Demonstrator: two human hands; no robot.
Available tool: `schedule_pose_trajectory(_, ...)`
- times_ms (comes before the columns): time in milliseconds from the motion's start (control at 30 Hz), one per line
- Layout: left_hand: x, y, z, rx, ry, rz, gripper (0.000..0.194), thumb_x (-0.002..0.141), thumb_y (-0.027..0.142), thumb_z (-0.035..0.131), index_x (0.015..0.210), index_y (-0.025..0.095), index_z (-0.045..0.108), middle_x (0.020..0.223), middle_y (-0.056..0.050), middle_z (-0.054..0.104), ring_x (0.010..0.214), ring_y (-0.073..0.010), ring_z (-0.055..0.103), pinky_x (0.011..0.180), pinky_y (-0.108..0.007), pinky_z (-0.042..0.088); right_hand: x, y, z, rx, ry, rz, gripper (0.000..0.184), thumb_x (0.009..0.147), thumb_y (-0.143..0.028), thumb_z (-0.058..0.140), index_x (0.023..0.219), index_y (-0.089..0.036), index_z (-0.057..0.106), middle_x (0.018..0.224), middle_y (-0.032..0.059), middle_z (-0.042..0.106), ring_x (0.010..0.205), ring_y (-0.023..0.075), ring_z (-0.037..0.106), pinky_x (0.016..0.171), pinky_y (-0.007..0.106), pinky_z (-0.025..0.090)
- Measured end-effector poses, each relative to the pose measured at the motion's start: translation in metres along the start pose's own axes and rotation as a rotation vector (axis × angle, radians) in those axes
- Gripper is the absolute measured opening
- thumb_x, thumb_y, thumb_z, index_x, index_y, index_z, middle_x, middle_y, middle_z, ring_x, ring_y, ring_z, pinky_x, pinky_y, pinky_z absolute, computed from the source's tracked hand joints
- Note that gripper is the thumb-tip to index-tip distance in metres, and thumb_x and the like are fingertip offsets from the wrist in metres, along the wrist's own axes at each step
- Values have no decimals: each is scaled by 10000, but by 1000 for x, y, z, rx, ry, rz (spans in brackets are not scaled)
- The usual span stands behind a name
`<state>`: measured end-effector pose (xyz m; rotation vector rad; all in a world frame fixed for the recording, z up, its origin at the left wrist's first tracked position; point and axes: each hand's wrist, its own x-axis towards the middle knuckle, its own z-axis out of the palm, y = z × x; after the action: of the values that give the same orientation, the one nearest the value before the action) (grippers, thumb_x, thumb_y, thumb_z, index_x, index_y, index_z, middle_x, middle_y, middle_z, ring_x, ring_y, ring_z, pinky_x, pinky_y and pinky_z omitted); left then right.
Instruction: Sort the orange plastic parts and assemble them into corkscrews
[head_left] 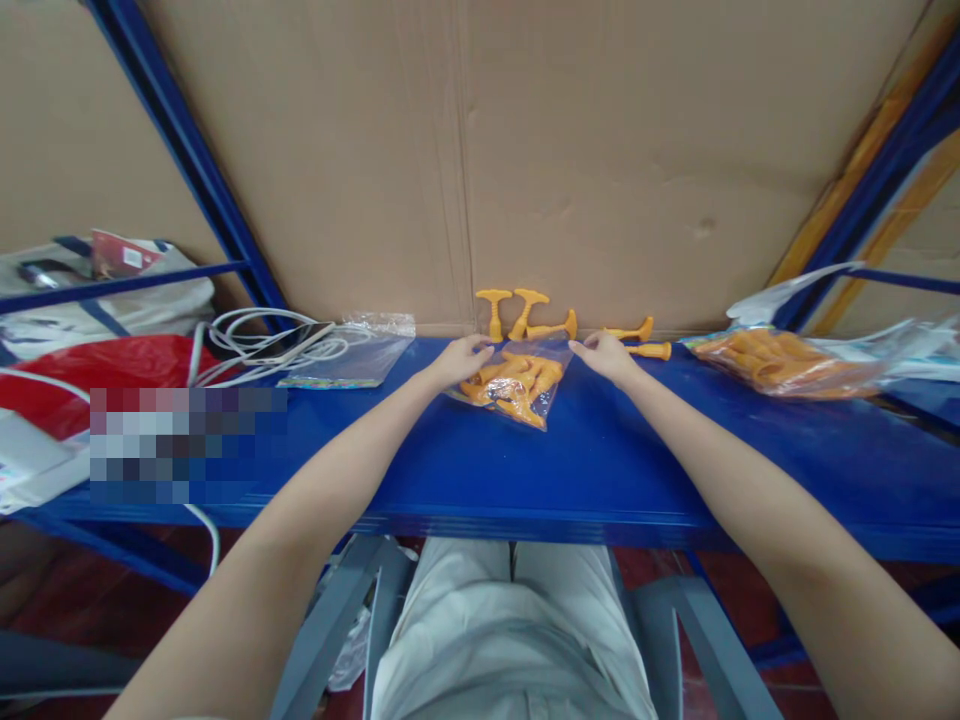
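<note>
A small clear plastic bag (517, 385) filled with several orange T-shaped plastic pieces lies on the blue shelf (600, 470). My left hand (463, 358) pinches the bag's top left corner and my right hand (606, 355) pinches its top right corner, fingers closed on the plastic. Loose orange pieces (525, 312) stand and lie against the cardboard wall just behind the bag. Two more orange pieces (637, 340) lie to the right of my right hand.
A bigger clear bag of orange pieces (780, 362) lies at the right. Empty clear bags (352, 355), a phone and coiled white cable (270, 345) sit at the left, beside a red bag (112, 365). Cardboard (480, 150) backs the shelf.
</note>
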<state>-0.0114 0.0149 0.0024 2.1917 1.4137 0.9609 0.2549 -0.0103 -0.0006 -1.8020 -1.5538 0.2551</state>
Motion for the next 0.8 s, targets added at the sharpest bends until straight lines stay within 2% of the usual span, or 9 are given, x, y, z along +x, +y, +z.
schedule_pose_trajectory(67, -1, 1, 4, -43, -24, -91, 235, 900, 248, 609, 1066, 151, 744, 1005, -78, 779, 924, -210, 720, 837, -269, 546, -1, 0, 6, 139, -138, 83, 404, 900, -453, 635, 602, -183, 607, 746, 88, 699, 868, 236, 665, 838, 335, 509)
schedule_pose_trajectory(133, -1, 2, 7, -113, -48, -149, 203, 913, 239, 591, 1026, 145, 731, 897, -70, 775, 806, -180, 714, 722, -237, 540, -2, -1, 13, 273, -198, 117, 401, 901, -442, 642, 600, -177, 623, 746, 80, 712, 837, 205, 660, 843, 317, 509)
schedule_pose_trajectory(200, 1, 3, 8, -187, -62, -195, 182, 931, 253, 576, 995, 146, 708, 787, -58, 754, 687, -151, 683, 628, -212, 513, -2, -2, 19, 341, -194, 112, 316, 871, -358, 682, 618, -172, 646, 756, 68, 726, 822, 184, 660, 845, 305, 512)
schedule_pose_trajectory(300, 5, 3, 10, -276, -102, -282, 173, 937, 294, 583, 1000, 158, 669, 666, -35, 706, 583, -134, 639, 560, -201, 482, 0, -3, 26, 390, -159, 125, 235, 806, -179, 699, 587, -179, 613, 652, 36, 691, 736, 165, 654, 771, 274, 529)
schedule_pose_trajectory(433, 16, 1, 16, -331, -71, -376, 192, 876, 261, 663, 1044, 176, 627, 797, -43, 730, 768, -162, 691, 611, -204, 487, 0, -4, 29, 558, -127, 174, 251, 796, -59, 633, 593, -190, 563, 523, -14, 594, 570, 119, 590, 641, 223, 518)
schedule_pose_trajectory(567, 29, 2, 21, -433, -108, -418, 124, 854, 254, 682, 928, 165, 637, 968, -100, 748, 961, -210, 693, 736, -261, 509, -2, -6, 27, 806, -136, 239, 279, 796, 18, 579, 608, -184, 534, 522, -30, 568, 514, 86, 557, 617, 191, 510)
schedule_pose_trajectory(667, 38, 2, 23, -510, -167, -463, 79, 862, 235, 670, 848, 163, 642, 907, -98, 744, 916, -199, 690, 776, -280, 507, -4, -7, 24, 936, -207, 264, 271, 808, 28, 558, 644, -186, 521, 543, -22, 584, 507, 90, 575, 622, 198, 525)
schedule_pose_trajectory(800, 43, -3, 26, -509, -162, -502, 157, 773, 164, 758, 688, 156, 626, 651, -39, 665, 763, -172, 667, 749, -269, 498, -10, -10, 19, 973, -295, 297, 257, 885, -12, 493, 703, -193, 506, 535, -17, 586, 482, 101, 579, 585, 211, 525)
